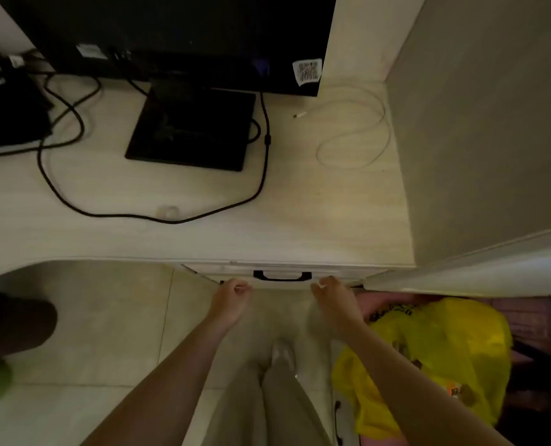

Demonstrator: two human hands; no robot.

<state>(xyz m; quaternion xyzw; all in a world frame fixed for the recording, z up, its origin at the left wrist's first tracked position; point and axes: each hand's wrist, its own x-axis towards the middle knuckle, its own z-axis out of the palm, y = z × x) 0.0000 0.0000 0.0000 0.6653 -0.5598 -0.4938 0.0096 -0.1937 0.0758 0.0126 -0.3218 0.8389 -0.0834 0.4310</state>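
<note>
A pale drawer front with a black handle (282, 276) sits just under the desk edge (106, 257). My left hand (232, 299) hovers just left of the handle, fingers curled into the palm, with nothing visible in it. My right hand (333, 302) is just right of the handle, fingers curled. A pale, blurred cloth-like thing (314, 320) hangs under its palm, and the hand seems to grip it. Neither hand touches the handle.
On the desk are a black monitor (171, 33) on a square base (190, 130), a looping black cable (158, 217) and a coiled white cable (354, 136). A grey panel (493, 123) closes off the right. A yellow plastic bag (435, 355) lies below right. A dark round seat (13, 323) stands left.
</note>
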